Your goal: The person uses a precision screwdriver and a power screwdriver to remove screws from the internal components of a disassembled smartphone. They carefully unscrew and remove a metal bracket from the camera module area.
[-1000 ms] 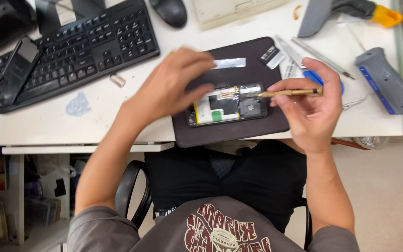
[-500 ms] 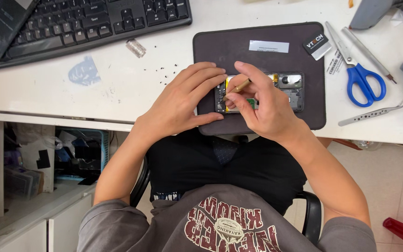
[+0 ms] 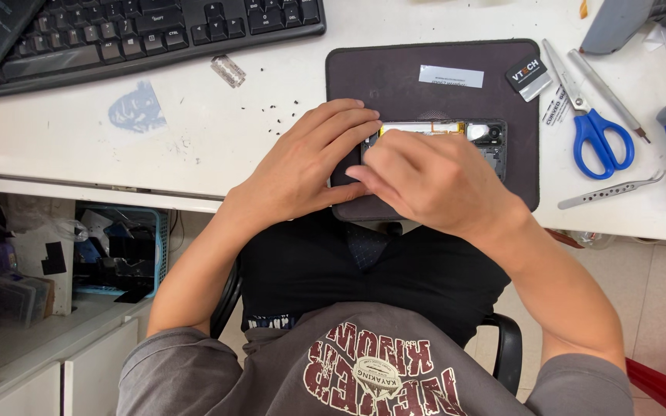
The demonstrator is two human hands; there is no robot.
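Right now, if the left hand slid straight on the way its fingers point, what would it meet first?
The left hand points right across the dark rectangular work mat. Its fingertips already touch the opened phone with exposed insides, beside the right hand, so the phone comes first.

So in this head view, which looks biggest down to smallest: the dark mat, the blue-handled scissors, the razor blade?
1. Dark mat
2. Blue-handled scissors
3. Razor blade

All lie flat on the same desk, so nearness hardly skews it.
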